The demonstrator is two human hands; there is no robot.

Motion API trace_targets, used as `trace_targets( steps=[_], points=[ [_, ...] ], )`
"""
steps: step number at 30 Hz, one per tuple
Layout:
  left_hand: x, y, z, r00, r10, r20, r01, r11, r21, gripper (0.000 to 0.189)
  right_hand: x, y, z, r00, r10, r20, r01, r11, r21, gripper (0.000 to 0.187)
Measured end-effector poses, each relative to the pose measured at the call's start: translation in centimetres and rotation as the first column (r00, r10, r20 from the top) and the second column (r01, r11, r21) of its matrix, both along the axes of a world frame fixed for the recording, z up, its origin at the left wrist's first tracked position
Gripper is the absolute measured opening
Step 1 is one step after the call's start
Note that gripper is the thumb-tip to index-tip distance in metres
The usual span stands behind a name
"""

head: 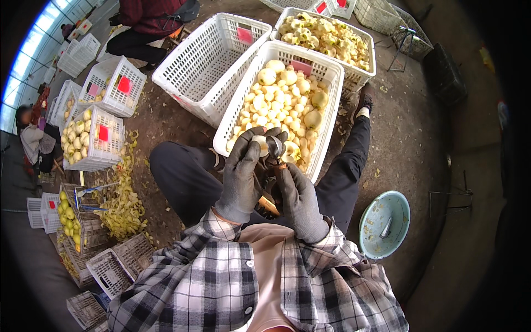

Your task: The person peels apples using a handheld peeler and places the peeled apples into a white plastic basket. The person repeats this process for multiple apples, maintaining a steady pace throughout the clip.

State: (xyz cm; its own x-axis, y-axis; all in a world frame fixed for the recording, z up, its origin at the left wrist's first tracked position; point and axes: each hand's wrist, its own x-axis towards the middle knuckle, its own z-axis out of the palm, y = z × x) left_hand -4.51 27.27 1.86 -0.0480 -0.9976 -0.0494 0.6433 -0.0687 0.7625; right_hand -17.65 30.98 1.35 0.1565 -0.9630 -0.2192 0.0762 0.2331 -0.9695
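My left hand, in a dark grey glove, holds a small pale piece of peeled fruit between thumb and fingers. My right hand, gloved alike, grips the wooden handle of a tool with a rounded dark metal head. The metal head is right beside the pale piece. Both hands are over the near end of a white plastic crate between my legs. In it lie many small pale rounded pieces and several larger peeled fruits.
A white crate without contents stands beyond at left, and a crate of cored-looking fruit pieces at the back. A blue-green basin is at right. Peelings and fruit crates lie left. Other people sit at left and top.
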Motion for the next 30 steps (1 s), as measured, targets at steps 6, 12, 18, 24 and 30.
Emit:
trace_targets(
  steps=[6, 12, 18, 24, 30],
  points=[
    [-0.3, -0.4, -0.1, 1.000, 0.015, 0.027, -0.015, 1.000, 0.002, 0.035, 0.6, -0.3, -0.7, 0.999, -0.035, 0.009, 0.036, 0.999, -0.039, 0.032],
    [0.1, -0.9, -0.2, 0.995, -0.019, 0.103, 0.018, 1.000, 0.011, 0.029, -0.1, -0.6, 0.3, 0.996, 0.029, -0.090, -0.032, 0.999, -0.030, 0.032],
    [0.5, -1.5, -0.5, 0.982, -0.081, 0.171, 0.074, 0.996, 0.044, 0.032, -0.8, -1.6, 1.1, 0.983, 0.075, 0.169, -0.115, 0.963, 0.243, 0.038],
    [0.7, -2.3, -1.0, 0.983, -0.156, 0.100, 0.143, 0.981, 0.128, 0.050, -2.1, -2.8, -0.7, 0.585, -0.033, 0.811, -0.452, 0.817, 0.359, 0.046],
    [0.4, -4.2, -3.7, 0.985, -0.170, -0.001, 0.169, 0.975, 0.144, 0.054, -5.6, -4.1, -3.9, 0.339, -0.188, 0.922, -0.296, 0.909, 0.294, 0.048]
  ],
)
